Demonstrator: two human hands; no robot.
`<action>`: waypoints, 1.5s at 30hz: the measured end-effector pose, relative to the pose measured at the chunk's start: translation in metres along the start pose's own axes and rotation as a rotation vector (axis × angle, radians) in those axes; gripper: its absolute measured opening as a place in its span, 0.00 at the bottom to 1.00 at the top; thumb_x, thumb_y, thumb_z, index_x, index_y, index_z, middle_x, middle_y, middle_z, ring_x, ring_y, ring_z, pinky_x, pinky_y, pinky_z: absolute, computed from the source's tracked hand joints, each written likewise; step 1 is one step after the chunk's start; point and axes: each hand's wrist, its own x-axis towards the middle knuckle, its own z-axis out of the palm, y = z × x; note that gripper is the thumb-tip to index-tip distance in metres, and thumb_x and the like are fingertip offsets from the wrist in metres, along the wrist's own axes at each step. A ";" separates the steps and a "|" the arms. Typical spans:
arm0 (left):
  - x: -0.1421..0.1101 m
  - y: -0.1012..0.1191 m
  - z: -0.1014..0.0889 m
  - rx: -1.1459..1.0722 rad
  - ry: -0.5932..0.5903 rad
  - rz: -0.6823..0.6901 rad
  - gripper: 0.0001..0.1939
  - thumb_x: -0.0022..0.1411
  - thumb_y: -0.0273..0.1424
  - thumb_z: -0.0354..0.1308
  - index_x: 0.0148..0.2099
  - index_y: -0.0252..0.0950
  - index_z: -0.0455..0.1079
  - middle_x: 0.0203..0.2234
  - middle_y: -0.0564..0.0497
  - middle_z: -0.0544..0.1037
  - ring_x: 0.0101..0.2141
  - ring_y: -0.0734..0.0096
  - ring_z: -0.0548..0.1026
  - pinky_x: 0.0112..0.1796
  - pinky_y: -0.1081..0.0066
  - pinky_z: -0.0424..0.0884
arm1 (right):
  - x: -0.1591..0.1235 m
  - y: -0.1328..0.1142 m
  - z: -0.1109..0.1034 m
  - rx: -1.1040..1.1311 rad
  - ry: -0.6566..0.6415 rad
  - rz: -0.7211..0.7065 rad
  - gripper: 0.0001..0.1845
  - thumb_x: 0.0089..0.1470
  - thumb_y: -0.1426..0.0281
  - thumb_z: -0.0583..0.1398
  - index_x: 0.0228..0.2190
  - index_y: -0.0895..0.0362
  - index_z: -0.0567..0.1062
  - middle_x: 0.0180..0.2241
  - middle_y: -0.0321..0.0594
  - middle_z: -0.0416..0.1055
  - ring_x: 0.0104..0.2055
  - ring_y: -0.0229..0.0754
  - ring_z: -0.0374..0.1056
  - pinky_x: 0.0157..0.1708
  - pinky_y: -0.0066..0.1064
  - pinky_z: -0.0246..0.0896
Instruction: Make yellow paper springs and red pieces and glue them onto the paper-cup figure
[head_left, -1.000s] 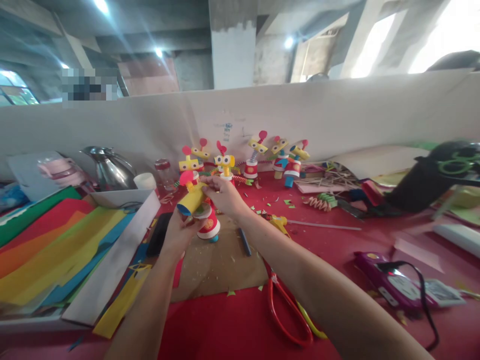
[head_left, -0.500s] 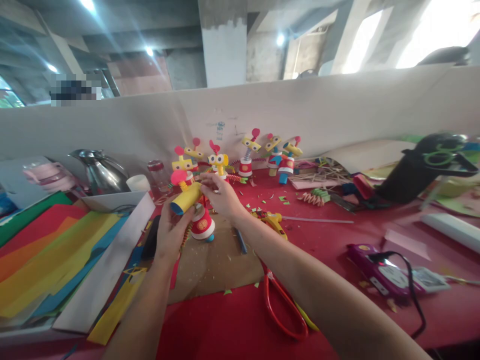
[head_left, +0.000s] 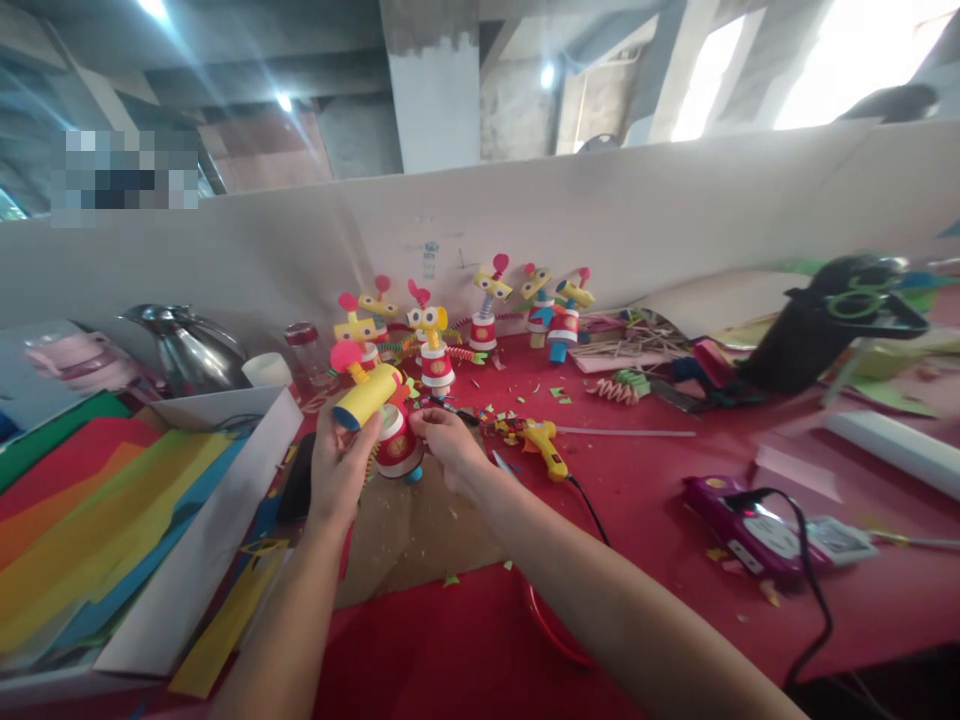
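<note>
My left hand is closed around a paper-cup figure, its fingers under the yellow paper-tube head. That head has a blue end and a pink disc on a yellow folded neck. Below it hangs the red-and-white paper cup body, tilted, with a blue foot. At the cup's right side, my right hand pinches with thumb and finger; its exact grip point is partly hidden. Several similar finished-looking figures, one of them the nearest figure, stand behind my hands.
A brown board lies under my hands. To the right are a yellow glue gun, red-handled scissors and a purple power strip. A white box of coloured paper stands left, near a steel jug. Scraps litter the red table.
My right hand has moved down from the yellow tube head to the cup's right side. My left hand keeps its hold. The view has shifted slightly right.
</note>
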 end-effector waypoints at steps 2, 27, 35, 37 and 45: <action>0.001 -0.001 0.000 0.002 0.010 0.005 0.23 0.56 0.37 0.63 0.53 0.40 0.66 0.49 0.46 0.76 0.49 0.60 0.74 0.52 0.62 0.69 | 0.005 -0.002 -0.001 -0.001 -0.004 0.041 0.07 0.45 0.69 0.65 0.23 0.56 0.70 0.21 0.33 0.68 0.24 0.35 0.61 0.27 0.28 0.58; -0.001 -0.001 0.003 -0.004 0.057 0.002 0.23 0.57 0.37 0.63 0.53 0.38 0.66 0.49 0.45 0.76 0.49 0.61 0.74 0.51 0.63 0.69 | 0.025 -0.021 -0.008 -0.025 -0.136 0.329 0.09 0.45 0.80 0.64 0.22 0.57 0.70 0.18 0.29 0.65 0.19 0.30 0.57 0.23 0.24 0.51; -0.001 -0.002 0.002 -0.009 0.063 0.016 0.22 0.57 0.37 0.63 0.52 0.38 0.67 0.46 0.46 0.78 0.47 0.62 0.76 0.49 0.64 0.71 | 0.022 -0.019 -0.009 0.048 -0.125 0.351 0.07 0.48 0.80 0.61 0.24 0.58 0.71 0.20 0.31 0.65 0.21 0.30 0.58 0.23 0.23 0.52; -0.001 -0.003 0.001 -0.003 0.062 0.021 0.21 0.57 0.37 0.63 0.52 0.38 0.67 0.46 0.46 0.78 0.47 0.61 0.76 0.49 0.64 0.71 | 0.021 -0.021 -0.011 0.077 -0.126 0.368 0.07 0.50 0.79 0.60 0.24 0.58 0.70 0.21 0.32 0.67 0.21 0.31 0.60 0.24 0.24 0.53; 0.000 -0.004 0.003 -0.019 0.077 0.013 0.22 0.56 0.37 0.64 0.51 0.38 0.67 0.46 0.45 0.78 0.47 0.61 0.76 0.50 0.64 0.70 | 0.026 -0.020 -0.008 0.077 -0.136 0.371 0.06 0.52 0.79 0.58 0.25 0.59 0.71 0.22 0.33 0.68 0.23 0.32 0.61 0.25 0.25 0.51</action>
